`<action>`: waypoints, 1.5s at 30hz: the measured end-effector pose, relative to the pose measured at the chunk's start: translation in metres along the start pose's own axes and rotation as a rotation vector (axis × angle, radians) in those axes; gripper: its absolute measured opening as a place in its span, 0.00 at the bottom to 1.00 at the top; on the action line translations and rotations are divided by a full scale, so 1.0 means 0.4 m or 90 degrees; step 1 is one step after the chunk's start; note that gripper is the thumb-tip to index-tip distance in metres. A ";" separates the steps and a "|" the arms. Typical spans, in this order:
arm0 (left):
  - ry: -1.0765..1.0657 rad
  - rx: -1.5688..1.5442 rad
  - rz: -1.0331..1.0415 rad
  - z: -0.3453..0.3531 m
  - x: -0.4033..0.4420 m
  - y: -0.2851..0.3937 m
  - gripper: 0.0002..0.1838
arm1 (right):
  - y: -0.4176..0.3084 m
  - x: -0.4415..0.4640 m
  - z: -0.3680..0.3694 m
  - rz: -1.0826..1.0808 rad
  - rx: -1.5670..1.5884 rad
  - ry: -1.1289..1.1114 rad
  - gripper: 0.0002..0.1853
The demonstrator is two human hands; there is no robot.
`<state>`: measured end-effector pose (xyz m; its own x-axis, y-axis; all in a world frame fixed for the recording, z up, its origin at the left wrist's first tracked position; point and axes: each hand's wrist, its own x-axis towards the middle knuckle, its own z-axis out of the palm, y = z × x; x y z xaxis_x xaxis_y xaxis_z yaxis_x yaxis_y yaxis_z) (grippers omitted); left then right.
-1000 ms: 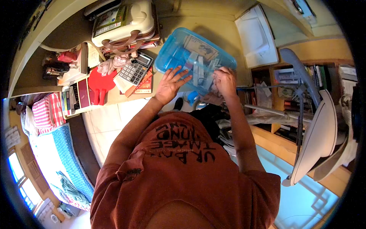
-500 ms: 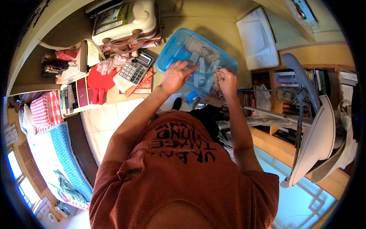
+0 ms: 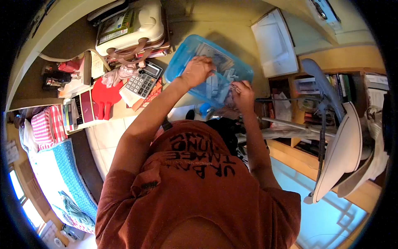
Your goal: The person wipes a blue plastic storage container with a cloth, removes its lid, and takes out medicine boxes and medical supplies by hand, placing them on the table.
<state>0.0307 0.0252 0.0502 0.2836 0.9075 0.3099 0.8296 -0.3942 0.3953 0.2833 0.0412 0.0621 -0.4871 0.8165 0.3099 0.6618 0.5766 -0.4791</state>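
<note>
A translucent blue plastic bin [image 3: 176,62] sits tilted in front of me, holding several white pieces [image 3: 212,86] and a flat printed item [image 3: 219,58]. My left hand [image 3: 199,70] reaches over the bin, its fingers bent together and pointing down among the contents; the fingertips are hidden. At the bin's near right side, my right hand [image 3: 243,95] is closed in a pinch. What lies between those fingers is too small to make out.
Left of the bin lie a calculator [image 3: 144,81], red paddle-shaped item [image 3: 103,93] and papers. A cream case [image 3: 145,25] stands behind them. To the right are a white panel [image 3: 274,45], a bookshelf [image 3: 306,86] and a fan-like object [image 3: 340,153]. A bed [image 3: 56,174] is far left.
My left hand has moved further over the bin, and its spread fingers have drawn together. My right hand has shifted slightly down and left, still pinched. The whole view has shifted a little.
</note>
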 end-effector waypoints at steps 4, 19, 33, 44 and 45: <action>0.039 -0.043 -0.106 0.012 0.034 0.011 0.12 | 0.005 0.007 0.013 -0.087 -0.097 -0.069 0.15; 0.133 -0.062 -0.086 0.043 0.019 0.017 0.11 | -0.050 0.020 0.022 -0.092 -0.263 -0.038 0.09; 0.092 -0.086 -0.094 0.019 0.009 0.023 0.14 | 0.116 0.016 -0.089 0.322 0.148 0.063 0.08; 0.102 -0.440 0.143 -0.491 0.004 0.566 0.24 | 0.003 -0.001 -0.036 0.191 -0.191 -0.143 0.15; 0.137 -0.376 0.133 -0.541 -0.014 0.648 0.22 | 0.009 -0.012 -0.024 0.159 -0.223 -0.119 0.14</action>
<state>0.1400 -0.1136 0.3381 0.2570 0.7786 0.5725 0.3470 -0.6272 0.6973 0.2936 0.0398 0.0669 -0.3613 0.9310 0.0522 0.9088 0.3641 -0.2037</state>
